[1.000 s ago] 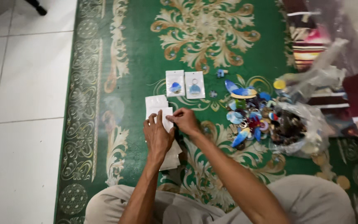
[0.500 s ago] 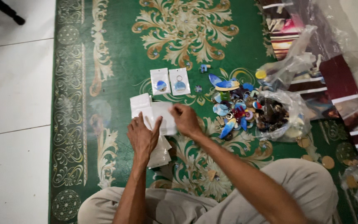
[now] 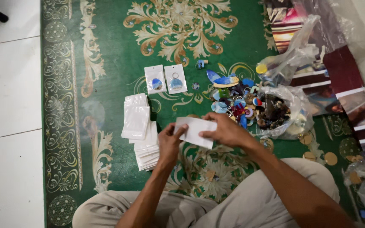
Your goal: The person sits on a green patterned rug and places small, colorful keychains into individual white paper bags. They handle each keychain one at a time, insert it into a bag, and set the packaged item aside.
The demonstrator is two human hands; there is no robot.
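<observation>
While we grip the small white pouch [image 3: 195, 131] at frame centre, left hand [image 3: 170, 141] and right hand [image 3: 224, 131] both pinching it, it may slip onto the carpet [image 3: 106, 50] if our pinch loosens.

Pouch stack [image 3: 142, 135] left of hands; keyring pile [image 3: 237, 101] right (partly bagged, seemingly).

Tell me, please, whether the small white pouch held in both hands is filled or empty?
Apparently empty: the white pouch looks flat and plain between the left hand and right hand, unlike the two filled pouches.
</observation>
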